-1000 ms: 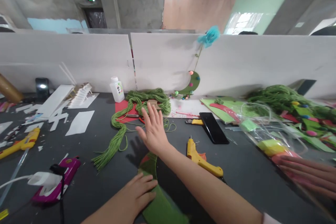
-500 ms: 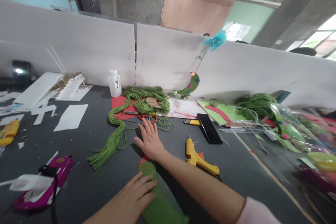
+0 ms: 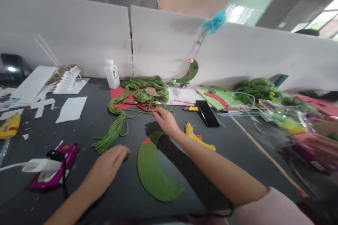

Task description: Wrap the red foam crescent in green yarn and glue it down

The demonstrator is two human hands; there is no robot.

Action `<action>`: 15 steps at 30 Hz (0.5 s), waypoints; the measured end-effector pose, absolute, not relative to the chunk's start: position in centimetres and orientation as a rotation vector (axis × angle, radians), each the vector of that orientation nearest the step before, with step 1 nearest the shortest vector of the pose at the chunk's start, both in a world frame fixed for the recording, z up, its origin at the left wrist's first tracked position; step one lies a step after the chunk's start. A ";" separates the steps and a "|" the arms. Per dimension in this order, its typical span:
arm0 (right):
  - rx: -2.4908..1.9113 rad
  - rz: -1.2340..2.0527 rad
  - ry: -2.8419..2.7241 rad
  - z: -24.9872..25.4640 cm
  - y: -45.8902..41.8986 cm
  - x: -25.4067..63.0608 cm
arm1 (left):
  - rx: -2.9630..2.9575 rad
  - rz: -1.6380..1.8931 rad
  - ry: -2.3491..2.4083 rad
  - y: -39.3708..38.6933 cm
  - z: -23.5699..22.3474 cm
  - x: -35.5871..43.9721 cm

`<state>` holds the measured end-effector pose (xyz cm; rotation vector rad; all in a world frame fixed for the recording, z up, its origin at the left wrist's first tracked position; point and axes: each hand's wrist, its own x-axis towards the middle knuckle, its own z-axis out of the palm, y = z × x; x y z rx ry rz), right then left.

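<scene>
A green felt crescent (image 3: 153, 172) with a red tip lies flat on the dark table in front of me. My left hand (image 3: 111, 160) hovers just left of it, palm down, fingers loose and holding nothing. My right hand (image 3: 165, 121) reaches past the crescent's top end. Its fingertips are pinched together at the loose strands of green yarn (image 3: 142, 93), beside the red-handled scissors (image 3: 146, 107). What the fingertips hold is too small to make out.
A yellow glue gun (image 3: 198, 137) and a black phone (image 3: 207, 112) lie right of my right arm. A purple glue gun (image 3: 56, 168) with a white plug sits at the left, a white bottle (image 3: 111, 74) by the partition. Another person's hand (image 3: 324, 126) is at the far right.
My left hand has lifted off the crescent and moved left. My right hand went from flat and spread to pinched, farther forward at the yarn and scissors. The whole crescent now shows.
</scene>
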<state>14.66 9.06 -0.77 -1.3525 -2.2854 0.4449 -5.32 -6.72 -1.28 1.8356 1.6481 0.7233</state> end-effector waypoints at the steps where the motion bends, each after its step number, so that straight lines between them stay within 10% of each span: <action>1: -1.363 0.497 -2.316 -0.2 8.6 15.6 | 1.782 0.740 1.712 -6.5 -1.1 -5.7; 15: -1.358 0.538 -2.692 0.1 5.9 19.2 | 1.810 0.673 1.699 0.9 -0.7 -0.1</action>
